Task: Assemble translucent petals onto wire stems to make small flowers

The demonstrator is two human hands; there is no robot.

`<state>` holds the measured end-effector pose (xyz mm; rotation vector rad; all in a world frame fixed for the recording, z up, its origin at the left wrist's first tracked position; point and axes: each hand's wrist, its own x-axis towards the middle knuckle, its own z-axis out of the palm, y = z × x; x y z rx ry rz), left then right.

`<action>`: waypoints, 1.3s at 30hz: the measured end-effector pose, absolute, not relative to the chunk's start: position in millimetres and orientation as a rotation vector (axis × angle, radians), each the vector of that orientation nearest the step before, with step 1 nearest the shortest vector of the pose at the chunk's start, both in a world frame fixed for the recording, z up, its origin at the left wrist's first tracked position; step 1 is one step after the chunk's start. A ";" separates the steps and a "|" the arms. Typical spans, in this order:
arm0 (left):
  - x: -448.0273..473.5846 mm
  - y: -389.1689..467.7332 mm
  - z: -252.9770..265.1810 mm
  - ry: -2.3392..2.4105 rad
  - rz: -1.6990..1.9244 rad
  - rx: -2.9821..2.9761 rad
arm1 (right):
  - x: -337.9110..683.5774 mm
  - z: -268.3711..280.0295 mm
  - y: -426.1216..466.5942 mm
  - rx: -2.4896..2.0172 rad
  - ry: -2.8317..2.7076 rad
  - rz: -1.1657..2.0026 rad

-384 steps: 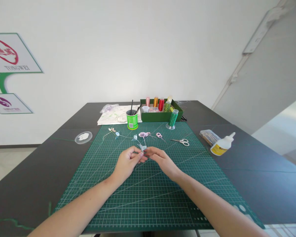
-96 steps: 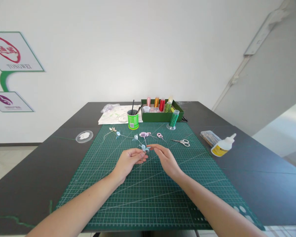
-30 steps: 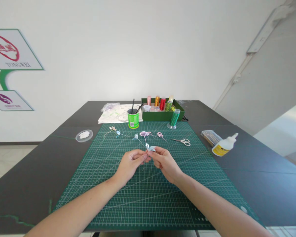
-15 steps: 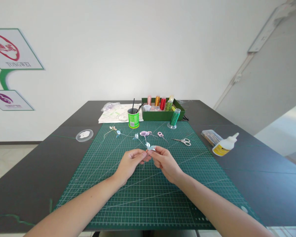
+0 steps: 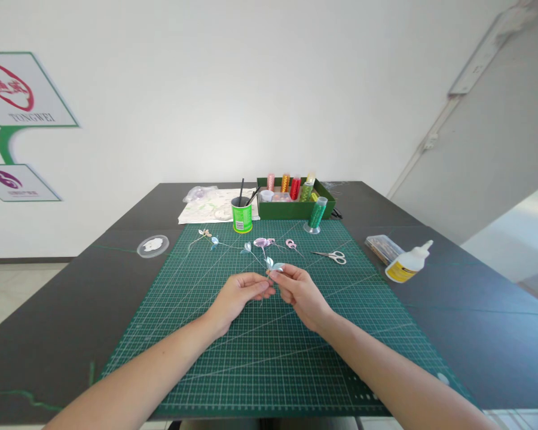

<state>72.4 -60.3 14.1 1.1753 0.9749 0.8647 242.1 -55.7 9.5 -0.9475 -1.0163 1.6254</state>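
Over the green cutting mat (image 5: 233,370), my two hands meet at a small artificial flower (image 5: 274,266) with pale blue and white petals. My right hand (image 5: 301,294) is closed in a pinch just under its petals. Thumb and fingertips of my left hand (image 5: 242,297) close on its thin stem a little lower. The stem's lower end shows faintly below my fingers. Beyond my hands on the mat lie a pale blue flower piece (image 5: 247,246), another blue one (image 5: 214,240), a purple flower (image 5: 262,242) and a pink looped piece (image 5: 291,243), with thin wire stems.
White-handled scissors (image 5: 334,257) lie right on the mat. Behind stand a green can (image 5: 242,217) with brushes, a green thread spool (image 5: 317,214) and a green box (image 5: 291,210) of spools. A glue bottle (image 5: 407,264) and clear case (image 5: 383,248) sit right, a round dish (image 5: 153,245) left.
My left fingertips have slid slightly down the stem, away from my right fingertips, leaving a small gap. My right hand has barely moved.
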 end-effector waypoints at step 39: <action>68.7 -58.1 12.9 1.033 0.716 1.449 | 272.4 30.1 -39.9 -0.839 -0.800 1.457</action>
